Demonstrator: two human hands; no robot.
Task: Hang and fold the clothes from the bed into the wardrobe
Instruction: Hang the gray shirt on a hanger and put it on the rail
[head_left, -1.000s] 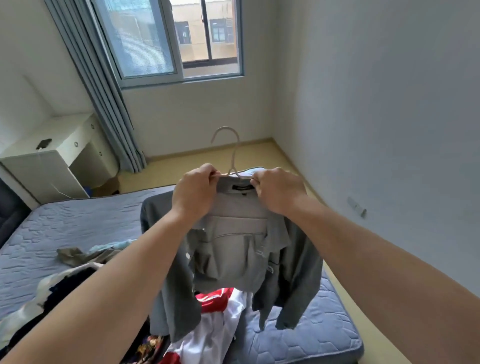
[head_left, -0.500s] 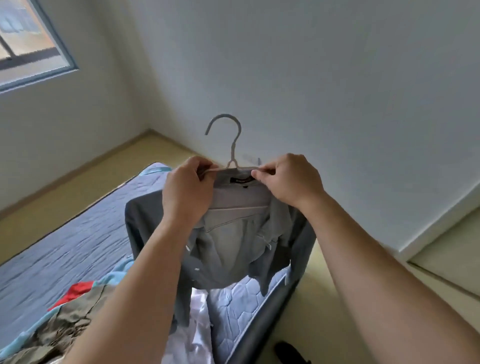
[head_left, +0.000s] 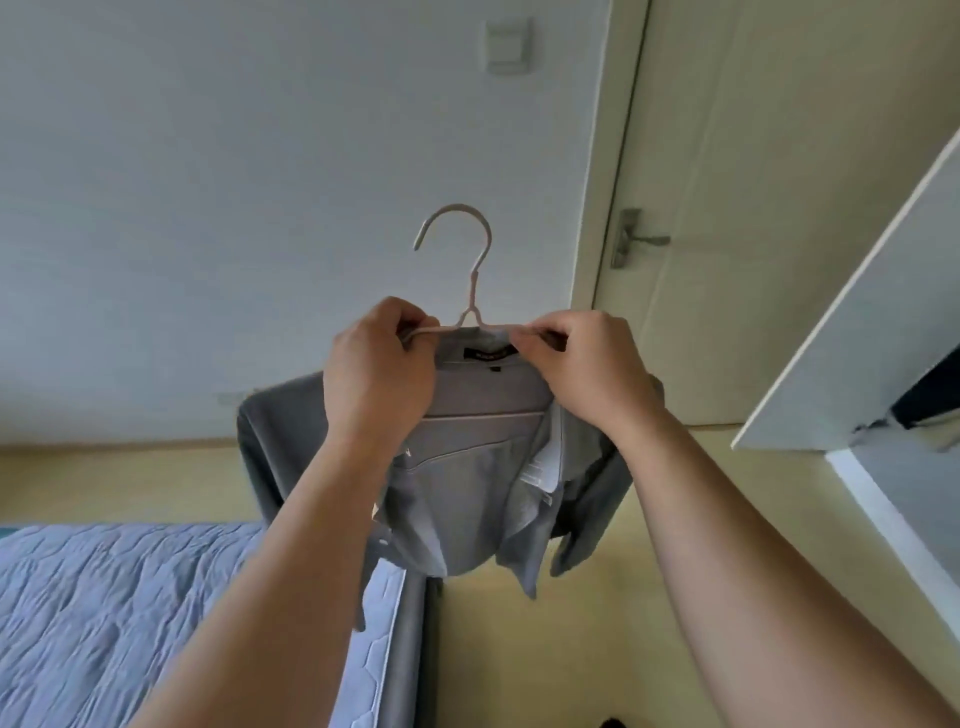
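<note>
**A soft grey shirt on a thin hanger**

The grey shirt (head_left: 467, 493) hung in the middle of the frame on a thin, pale hanger (head_left: 474, 280). We held it up in the air over the floor, just past the corner of the bed (head_left: 130, 613).

The shirt looked soft and light. It was floppy, so the sleeves drooped down on both sides and the front hung open. We thought cloth like this could slide off a smooth hanger if it tipped to one side. The hanger looked stiff but thin.

Our left hand (head_left: 379, 364) pinched the left shoulder of the hanger and the shirt together. Our right hand (head_left: 587, 369) pinched the right shoulder the same way, next to the black label at the collar. The hands were apart, with the hanger's neck between them. We thought the shoulders were a good place to hold while the cloth got set straight. For hanging it up, the neck under the hook looked like the best spot for one hand.

The bed lay at the lower left. A white wardrobe door (head_left: 852, 353) stood open at the right edge. Behind the shirt were a pale wall and a door (head_left: 779, 156) with a metal handle (head_left: 636, 240).
</note>
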